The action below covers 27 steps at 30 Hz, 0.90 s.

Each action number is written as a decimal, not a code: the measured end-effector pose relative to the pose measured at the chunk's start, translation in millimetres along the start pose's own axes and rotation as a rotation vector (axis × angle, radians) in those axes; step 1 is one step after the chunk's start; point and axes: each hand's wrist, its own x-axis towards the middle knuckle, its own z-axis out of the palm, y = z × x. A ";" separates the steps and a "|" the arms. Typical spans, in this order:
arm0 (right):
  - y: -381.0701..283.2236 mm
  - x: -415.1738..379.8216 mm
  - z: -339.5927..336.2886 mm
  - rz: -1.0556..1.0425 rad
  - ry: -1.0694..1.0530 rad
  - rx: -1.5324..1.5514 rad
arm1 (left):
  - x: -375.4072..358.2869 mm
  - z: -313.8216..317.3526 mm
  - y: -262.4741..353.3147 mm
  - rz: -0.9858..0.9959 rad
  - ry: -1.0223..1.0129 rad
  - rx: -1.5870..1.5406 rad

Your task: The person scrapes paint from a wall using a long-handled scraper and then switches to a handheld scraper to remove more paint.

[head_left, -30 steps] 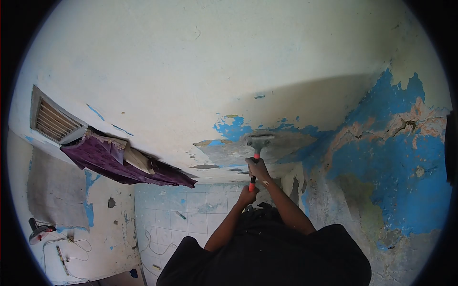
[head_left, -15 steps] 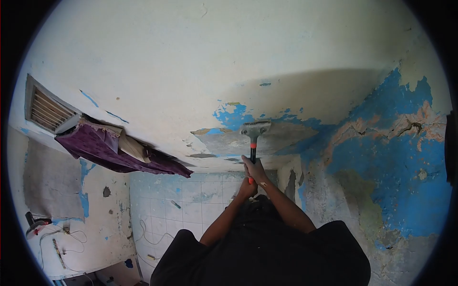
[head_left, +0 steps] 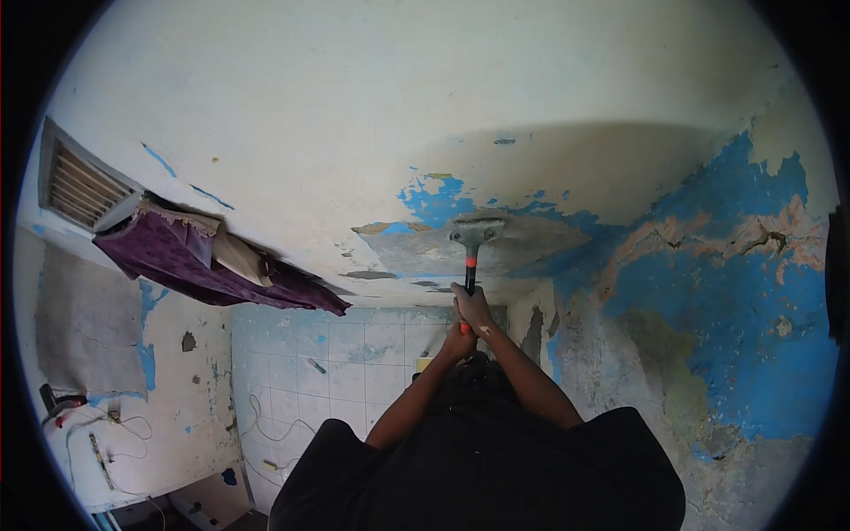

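Both hands grip a wall scraper (head_left: 476, 232) with a wide grey metal head and a black and red handle. My right hand (head_left: 475, 308) is wrapped round the upper handle, and below it my left hand (head_left: 458, 343) closes on the lower end. The scraper's blade edge lies against the wall (head_left: 425, 71), at a patch where white and blue paint has come off and grey plaster (head_left: 416, 254) shows. Blue paint (head_left: 434, 202) remains just above and left of the head.
A purple curtain (head_left: 177, 270) hangs left, beside a slatted vent (head_left: 84, 186). The right wall has blue paint (head_left: 735, 336) and a jagged crack (head_left: 770, 239). Cables (head_left: 274, 434) and a small tool (head_left: 316, 365) lie on the tiled floor (head_left: 345, 372).
The view has shifted slightly, so the curtain and floor sit higher and further left. Both hands keep their grip on the scraper, its head still at the bare patch.
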 end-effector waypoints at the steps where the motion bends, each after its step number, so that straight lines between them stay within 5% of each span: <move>1: 0.7 -0.7 1.3 0.008 -0.010 0.032 | -2.7 -0.1 -4.4 0.005 0.008 0.007; 5: -17.6 -11.1 3.8 0.029 -0.034 0.109 | -29.8 -3.4 35.9 -0.005 0.048 0.098; 11: -7.0 -9.9 6.8 0.031 -0.036 0.107 | -17.6 -8.3 9.8 -0.064 0.079 0.199; 23: -15.5 -10.9 8.8 0.070 -0.027 0.175 | -33.6 -14.4 33.7 0.190 0.022 0.037; 27: -7.3 -8.6 7.4 0.063 0.008 0.180 | -34.0 -17.2 37.5 0.020 -0.022 0.068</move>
